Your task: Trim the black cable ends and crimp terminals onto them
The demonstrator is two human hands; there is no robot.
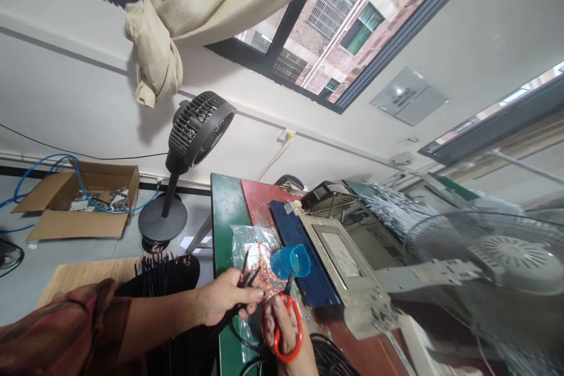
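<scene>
My left hand is closed around a few black cables, whose ends stick up past the thumb. Just to its right, my right hand grips a pair of scissors with orange-red handles. The dark blades point up and away, near a blue plastic cup. Under both hands lies a clear plastic bag strewn with small red and orange scraps. More black cables are coiled beside my right wrist. A bundle of black cables rests at my lap.
A blue panel and a beige machine stand on the green and red table. A black fan stands on the floor beside an open cardboard box. Another fan is at the right.
</scene>
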